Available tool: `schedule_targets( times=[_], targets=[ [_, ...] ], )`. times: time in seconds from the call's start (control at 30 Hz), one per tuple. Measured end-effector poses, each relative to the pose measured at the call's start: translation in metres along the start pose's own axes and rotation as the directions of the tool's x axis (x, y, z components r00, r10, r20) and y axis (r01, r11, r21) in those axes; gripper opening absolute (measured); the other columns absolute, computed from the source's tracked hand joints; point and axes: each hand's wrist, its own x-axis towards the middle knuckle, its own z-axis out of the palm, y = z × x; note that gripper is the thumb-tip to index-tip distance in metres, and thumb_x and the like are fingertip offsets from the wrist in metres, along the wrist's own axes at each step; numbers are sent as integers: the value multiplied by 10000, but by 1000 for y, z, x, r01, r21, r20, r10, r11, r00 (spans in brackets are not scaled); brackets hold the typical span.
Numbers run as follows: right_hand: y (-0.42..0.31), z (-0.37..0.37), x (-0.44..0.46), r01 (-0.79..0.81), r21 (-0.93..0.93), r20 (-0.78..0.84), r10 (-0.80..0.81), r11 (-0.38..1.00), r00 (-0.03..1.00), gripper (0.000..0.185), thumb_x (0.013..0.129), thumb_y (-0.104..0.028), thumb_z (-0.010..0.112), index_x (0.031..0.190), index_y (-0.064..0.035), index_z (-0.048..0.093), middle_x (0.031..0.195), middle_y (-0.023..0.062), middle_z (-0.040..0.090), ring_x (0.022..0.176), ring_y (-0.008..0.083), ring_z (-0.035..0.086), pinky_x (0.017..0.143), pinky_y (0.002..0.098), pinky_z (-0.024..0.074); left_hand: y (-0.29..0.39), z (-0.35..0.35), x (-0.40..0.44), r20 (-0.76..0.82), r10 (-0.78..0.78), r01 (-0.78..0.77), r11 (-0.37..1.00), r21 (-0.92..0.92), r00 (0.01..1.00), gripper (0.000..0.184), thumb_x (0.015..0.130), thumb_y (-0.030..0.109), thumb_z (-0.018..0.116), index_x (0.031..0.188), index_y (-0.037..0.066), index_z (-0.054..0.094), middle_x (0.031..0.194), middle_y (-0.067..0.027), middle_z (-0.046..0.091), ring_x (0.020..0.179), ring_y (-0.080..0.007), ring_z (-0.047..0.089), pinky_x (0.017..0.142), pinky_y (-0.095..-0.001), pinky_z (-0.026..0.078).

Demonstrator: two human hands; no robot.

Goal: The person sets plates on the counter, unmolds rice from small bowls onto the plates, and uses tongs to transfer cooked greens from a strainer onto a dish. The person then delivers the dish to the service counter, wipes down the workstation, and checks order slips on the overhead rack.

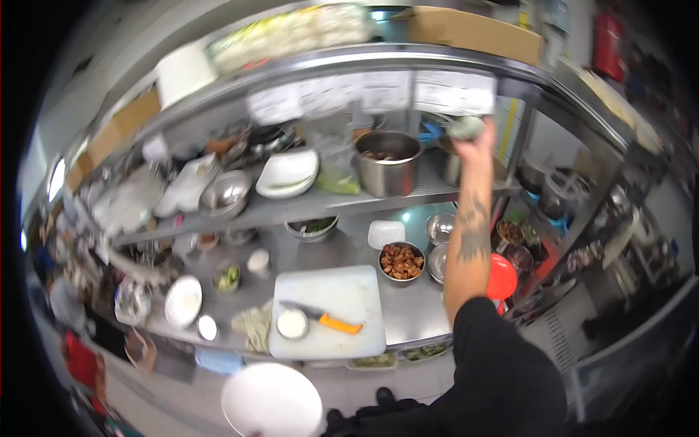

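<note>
My right arm stretches up to the shelf, where my right hand [477, 143] is closed at a pale grey-green rounded thing [466, 127], blurred and of unclear kind. It is beside a metal pot [451, 162]. At the bottom, a large white plate [271, 400] is held out over the floor. Only a fingertip of my left hand [255, 434] shows at its lower rim. On the white cutting board [357, 291] lie an orange-handled knife [336, 323] and a small bowl of white contents [293, 324]. A metal bowl of browned meat pieces [402, 262] stands right of the board.
The shelf carries a large steel pot [388, 171], a white dish [287, 173] and a metal bowl [226, 194]. A crumpled cloth [255, 324] and an oval white plate [183, 301] lie left of the board. A red round item [501, 277] is by my right forearm.
</note>
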Motion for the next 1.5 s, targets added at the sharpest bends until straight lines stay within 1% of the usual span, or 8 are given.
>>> schedule_targets(
  times=[0.27, 0.37, 0.5, 0.6, 0.8, 1.27, 1.4, 1.5],
  targets=[
    [50, -23, -336, -67, -755, 251, 382, 652, 889, 567, 791, -186, 546, 1287, 79, 473, 1304, 222, 505, 1215, 328, 498, 1020, 463, 418, 105, 19, -47, 157, 287, -268, 954, -132, 945, 214, 831, 92, 544, 908, -69, 663, 742, -99, 663, 633, -158, 611, 553, -311, 480],
    [140, 22, -420, 740, -658, 654, 592, 140, 470, 563, 629, -142, 745, 1175, -90, 618, 1241, 181, 517, 1198, 366, 460, 1016, 511, 358, 143, 14, -64, 250, 154, -114, 979, -167, 956, 214, 830, 81, 545, 904, -85, 660, 730, -128, 659, 582, -181, 610, 504, -305, 473],
    [266, 2, -486, 825, -311, 702, 699, 471, -135, 481, 639, -74, 665, 1105, -193, 638, 1167, 143, 528, 1098, 342, 485, 855, 466, 405, 112, 6, -42, 388, 180, -74, 960, -272, 904, 221, 821, 62, 554, 920, -110, 651, 745, -155, 663, 572, -209, 624, 483, -303, 480],
    [262, -2, -484, 875, -334, 438, 879, 352, -186, 479, 668, -46, 628, 1124, -195, 628, 1193, 131, 527, 1111, 334, 483, 845, 457, 411, 83, -16, -14, 342, 60, 86, 914, -398, 938, 216, 809, 53, 557, 913, -107, 656, 743, -139, 671, 563, -180, 624, 457, -283, 456],
    [253, -30, -587, 218, -937, 70, 757, 274, -649, 603, 620, -23, 625, 1219, -70, 570, 1120, 189, 590, 1071, 365, 542, 939, 414, 445, -37, -75, 62, 312, 81, -92, 996, 21, 947, 231, 790, 99, 588, 901, -95, 645, 631, -72, 613, 557, -198, 573, 497, -357, 437],
    [459, 298, -346, 129, -874, 437, 641, 468, 631, 331, 697, 6, 525, 1016, 14, 616, 811, 7, 585, 733, 94, 530, 677, 256, 454, -14, -238, 220, 5, 9, -5, 865, -501, 1000, 232, 781, 36, 538, 961, -98, 595, 811, -157, 645, 586, -260, 644, 459, -381, 538],
    [594, 350, -308, 957, -199, 978, -15, 210, 207, 285, 746, -90, 590, 1027, -59, 620, 824, 127, 618, 765, 270, 605, 724, 353, 486, 1, -221, 219, -57, -80, 32, 812, -582, 995, 242, 779, 26, 538, 980, -101, 587, 811, -160, 645, 573, -257, 638, 450, -366, 523],
    [699, 387, -265, 971, 161, 980, 145, -175, -136, 429, 775, -102, 594, 1203, -106, 569, 1152, 222, 518, 1015, 342, 501, 867, 386, 442, 7, -214, 214, -217, -179, 18, 809, -588, 960, 268, 764, 22, 558, 1006, -89, 588, 852, -152, 651, 718, -263, 649, 630, -351, 530]
  ],
)
